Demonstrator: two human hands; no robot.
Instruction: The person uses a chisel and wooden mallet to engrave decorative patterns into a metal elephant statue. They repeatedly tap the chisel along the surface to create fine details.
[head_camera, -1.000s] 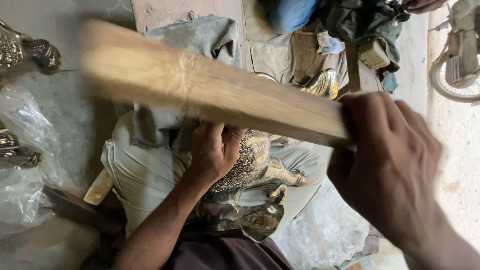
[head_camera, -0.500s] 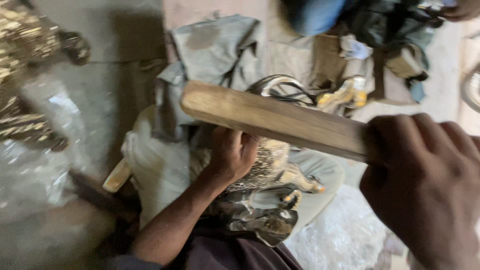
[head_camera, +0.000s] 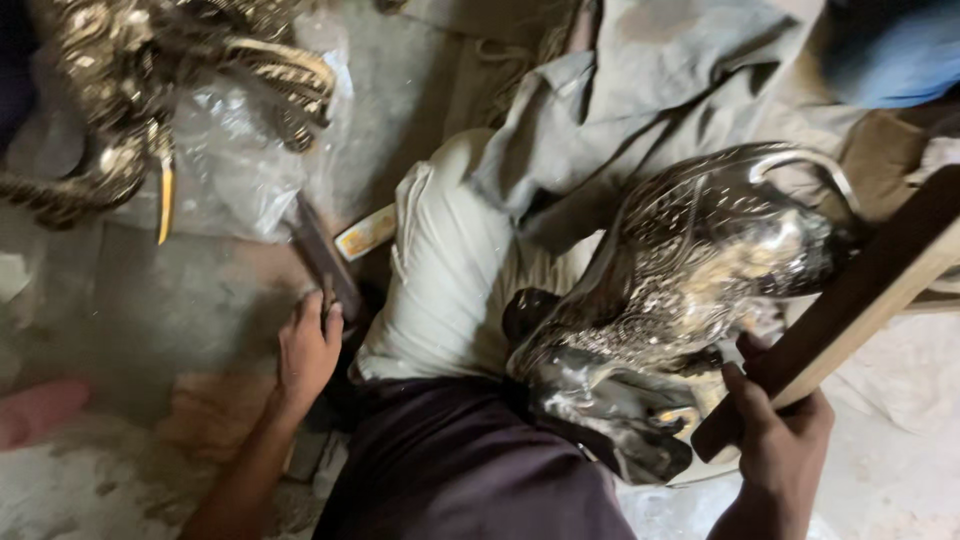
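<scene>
A shiny embossed metal animal figure (head_camera: 690, 290) lies on a pale stuffed cushion (head_camera: 445, 270) in my lap. My right hand (head_camera: 775, 430) grips the lower end of a flat wooden bat (head_camera: 860, 300), which slants up to the right beside the figure. My left hand (head_camera: 308, 345) has reached down to the floor at the left. Its fingers curl around the end of a dark metal tool (head_camera: 325, 260) lying next to the cushion.
Grey cloth (head_camera: 640, 90) is bunched behind the figure. More ornate metal pieces (head_camera: 150, 80) rest on clear plastic sheeting (head_camera: 250, 170) at the upper left. A small wooden handle (head_camera: 365, 232) lies by the cushion. The floor is dusty concrete (head_camera: 130, 320).
My left hand left the metal figure and went down to the dark tool on the floor. The wooden bat swung from across the figure to the right edge.
</scene>
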